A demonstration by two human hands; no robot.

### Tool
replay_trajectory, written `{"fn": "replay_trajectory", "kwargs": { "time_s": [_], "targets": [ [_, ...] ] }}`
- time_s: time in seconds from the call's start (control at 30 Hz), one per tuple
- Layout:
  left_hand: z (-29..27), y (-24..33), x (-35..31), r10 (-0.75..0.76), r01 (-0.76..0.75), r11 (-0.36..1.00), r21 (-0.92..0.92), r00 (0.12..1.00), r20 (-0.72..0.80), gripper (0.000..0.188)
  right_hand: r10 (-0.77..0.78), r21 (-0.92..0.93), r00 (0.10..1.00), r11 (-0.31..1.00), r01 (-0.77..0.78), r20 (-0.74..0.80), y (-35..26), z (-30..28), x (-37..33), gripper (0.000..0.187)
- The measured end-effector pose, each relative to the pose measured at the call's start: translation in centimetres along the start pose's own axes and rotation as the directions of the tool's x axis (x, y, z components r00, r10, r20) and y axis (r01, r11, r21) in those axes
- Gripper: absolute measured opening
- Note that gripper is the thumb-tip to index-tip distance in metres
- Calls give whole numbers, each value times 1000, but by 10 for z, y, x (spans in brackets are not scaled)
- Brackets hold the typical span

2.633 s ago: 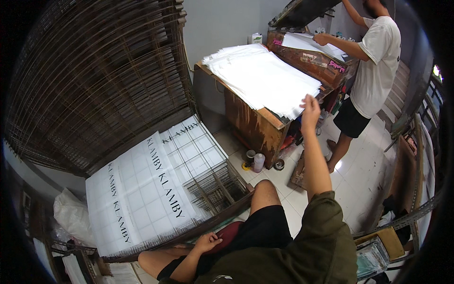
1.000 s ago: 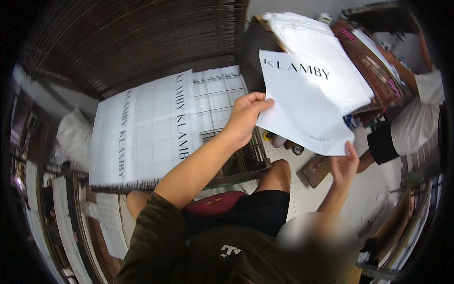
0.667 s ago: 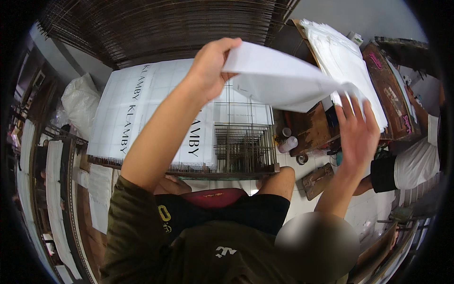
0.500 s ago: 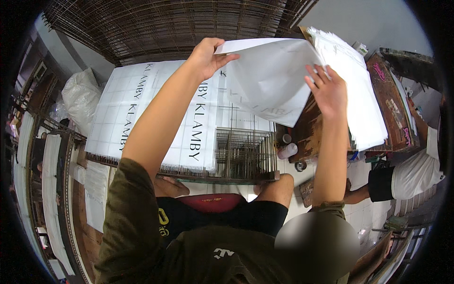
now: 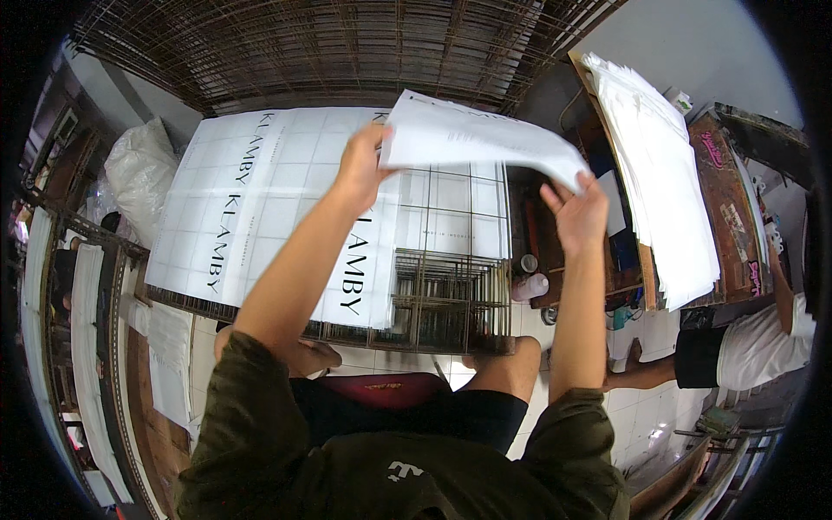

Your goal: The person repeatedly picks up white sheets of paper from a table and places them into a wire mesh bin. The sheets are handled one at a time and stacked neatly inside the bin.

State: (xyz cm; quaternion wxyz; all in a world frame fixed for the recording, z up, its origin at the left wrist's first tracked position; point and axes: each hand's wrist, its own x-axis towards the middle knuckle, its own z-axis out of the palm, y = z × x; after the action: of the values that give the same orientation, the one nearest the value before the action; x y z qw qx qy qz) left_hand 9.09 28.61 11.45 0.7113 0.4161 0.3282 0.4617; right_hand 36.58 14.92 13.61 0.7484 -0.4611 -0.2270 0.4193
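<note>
In the head view, your left grip (image 5: 362, 165) pinches the left end of a paper sheet (image 5: 477, 143); your right grip (image 5: 578, 215) has its fingertips at the opposite corner, though blur hides whether they close on it. The sheet is in the air above the right part of the wire rack (image 5: 451, 299). Holding both ends probably keeps thin paper from folding over. Printed sheets (image 5: 303, 195) lie side by side on the rack, perhaps so the print stays uncovered on open mesh. The paper stack (image 5: 672, 195) sits on a worktop (image 5: 648, 273) right of the rack, likely for easy reach.

Half a second ago, the sheet drooped over the rack with its print showing faintly through the back; now its dark lettering faces up and it spans your hands in a shallow curve. Your right hand has come lower, nearer the rack.
</note>
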Motion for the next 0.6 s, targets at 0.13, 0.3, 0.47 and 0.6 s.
{"fn": "replay_trajectory", "kwargs": {
  "time_s": [0.13, 0.3, 0.47, 0.6],
  "targets": [
    [-40, -87, -2, -200, 271, 929, 251, 940, -275, 16, 245, -190, 949, 940, -282, -198, 88, -63, 14, 22],
    [-88, -191, 22, 11, 263, 515, 816, 950, -313, 14, 228, -378, 903, 850, -367, -365, 172, -111, 28, 11],
    [-76, -193, 18, 123, 199, 399, 895, 955, -268, 22, 167, -429, 912, 841, -330, -375, 188, -120, 30, 10],
    [-79, -191, 15, 168, 199, 409, 891, 943, -288, 25, 110, -499, 918, 812, -304, -380, 191, -120, 24, 6]
  ]
}}
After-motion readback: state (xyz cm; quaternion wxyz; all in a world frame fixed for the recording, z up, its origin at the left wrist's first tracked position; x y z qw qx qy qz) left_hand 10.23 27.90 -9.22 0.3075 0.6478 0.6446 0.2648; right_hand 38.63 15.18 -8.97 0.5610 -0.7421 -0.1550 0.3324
